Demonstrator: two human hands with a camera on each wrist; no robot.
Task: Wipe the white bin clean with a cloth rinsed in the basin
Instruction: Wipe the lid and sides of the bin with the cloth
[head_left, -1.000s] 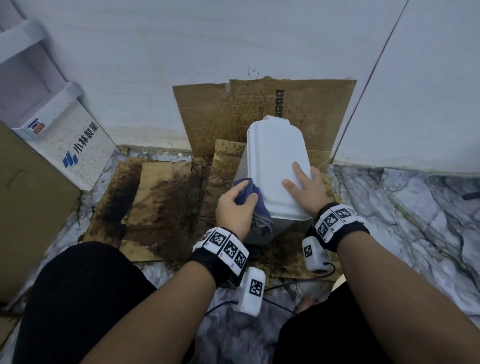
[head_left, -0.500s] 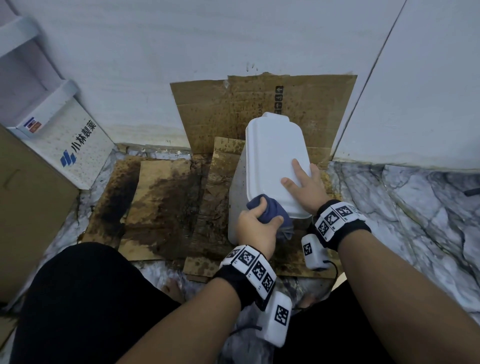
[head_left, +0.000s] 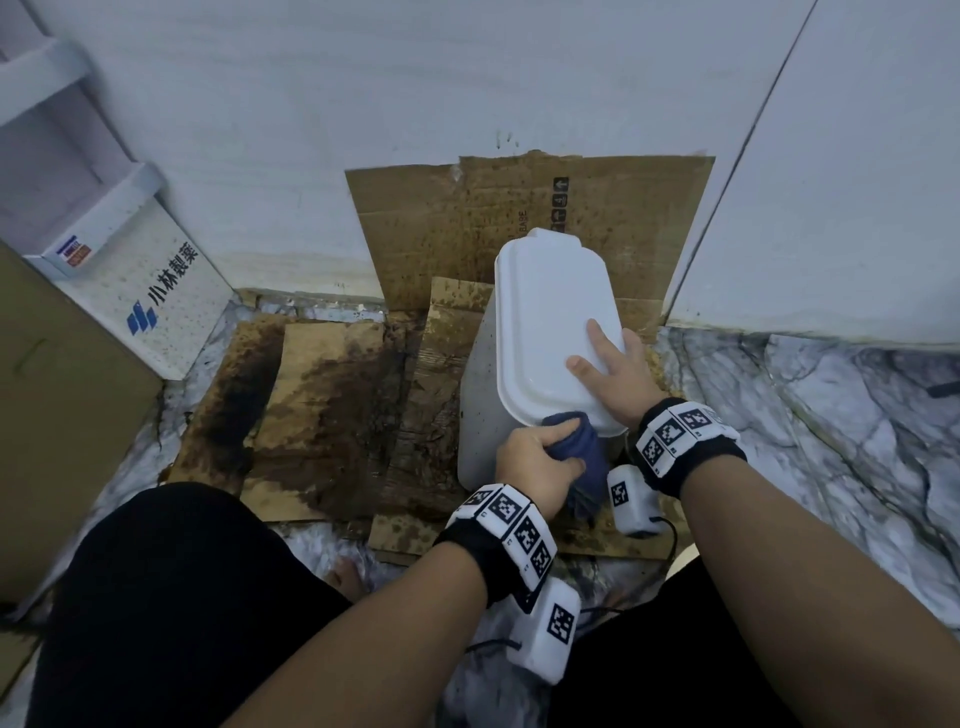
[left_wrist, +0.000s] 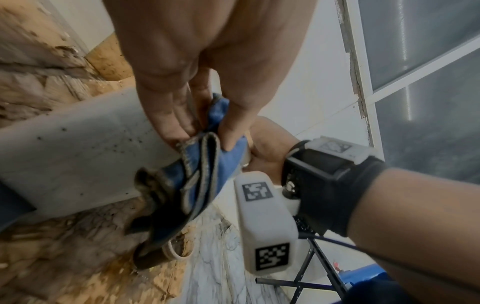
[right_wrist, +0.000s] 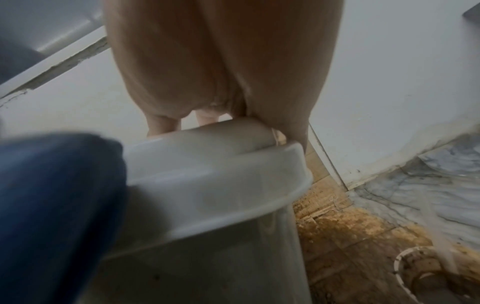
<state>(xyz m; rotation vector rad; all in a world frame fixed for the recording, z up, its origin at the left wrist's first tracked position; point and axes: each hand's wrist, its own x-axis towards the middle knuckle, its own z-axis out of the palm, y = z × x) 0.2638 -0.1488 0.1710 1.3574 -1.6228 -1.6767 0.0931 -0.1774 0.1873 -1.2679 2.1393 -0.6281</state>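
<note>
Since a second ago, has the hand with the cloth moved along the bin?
Yes. The left hand with the blue cloth has slid from the white bin's left side to its near end, closer to the steadying right hand.

The cloth (right_wrist: 59, 205) is a blur in the right wrist view, cut off at its left edge.

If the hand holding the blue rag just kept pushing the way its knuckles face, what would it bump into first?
Most likely the white bin itself. The left hand grips the blue cloth right at the near rim of the lid, so the cloth seems already against the bin. The right hand rests on the lid just beyond.
</note>
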